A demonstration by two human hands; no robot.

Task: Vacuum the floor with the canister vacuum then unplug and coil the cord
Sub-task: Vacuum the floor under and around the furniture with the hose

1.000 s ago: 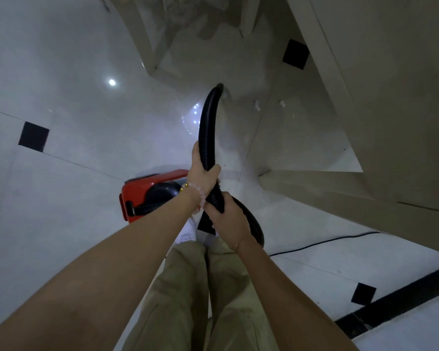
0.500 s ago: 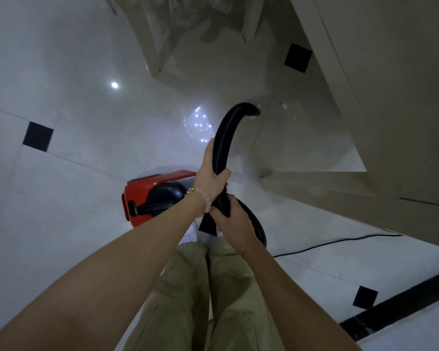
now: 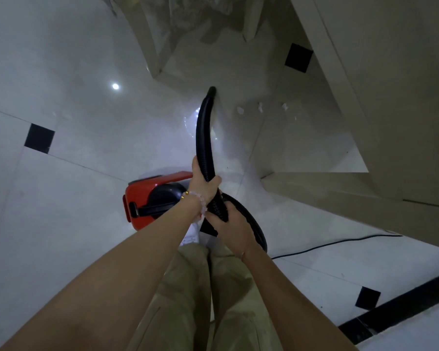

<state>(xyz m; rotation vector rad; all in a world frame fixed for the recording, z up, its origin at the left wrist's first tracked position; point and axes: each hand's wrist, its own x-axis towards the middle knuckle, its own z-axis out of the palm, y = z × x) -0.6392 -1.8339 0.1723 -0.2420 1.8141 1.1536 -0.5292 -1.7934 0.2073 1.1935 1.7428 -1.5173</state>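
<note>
The left hand (image 3: 203, 184) is gripping the black ribbed hose (image 3: 202, 133), with the right hand (image 3: 232, 225) clasping it just below. The hose tip is reaching toward the white tiled floor (image 3: 86, 153), the red canister vacuum (image 3: 143, 193) is sitting by the feet, and a black cord (image 3: 327, 243) is lying to the right.

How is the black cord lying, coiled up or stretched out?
Stretched out: the cord runs as a single loose line across the floor, with no loops. Its plug end is hidden.
</note>
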